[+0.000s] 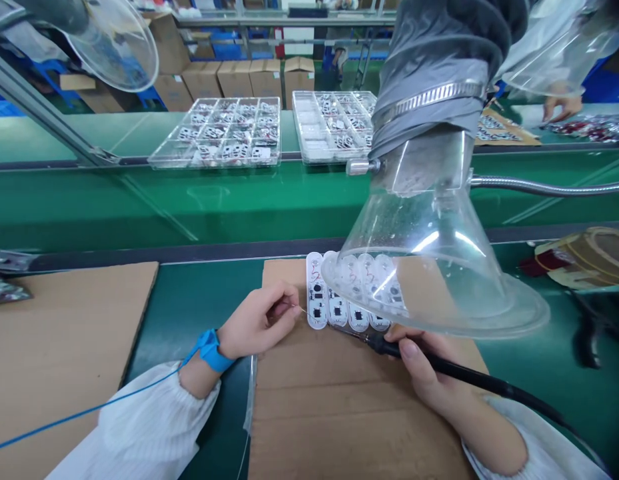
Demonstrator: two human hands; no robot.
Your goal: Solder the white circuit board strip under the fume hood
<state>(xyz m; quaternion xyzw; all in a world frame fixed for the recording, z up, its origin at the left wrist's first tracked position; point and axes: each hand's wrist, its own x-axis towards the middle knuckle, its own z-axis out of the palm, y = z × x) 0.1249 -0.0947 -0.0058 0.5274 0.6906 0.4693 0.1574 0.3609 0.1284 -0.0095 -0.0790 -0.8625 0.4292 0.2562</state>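
Note:
A row of white circuit boards (317,293) with black components lies on a cardboard sheet (359,407). Pinched in my left hand (262,319) is a thin solder wire (303,311), its end near the leftmost board. My right hand (429,367) holds a black soldering iron (382,345) like a pen, the tip pointing left at the lower edge of the boards. A blue wrist strap (214,351) circles my left wrist. Part of the row shows only through the clear fume hood (429,267).
Clear compartment boxes (229,162) of small parts stand on the shelf beyond. Another cardboard sheet (59,347) lies at left. At right are a tape-like roll (606,257) and black-handled pliers (586,340). Another person's hand (563,107) shows at upper right.

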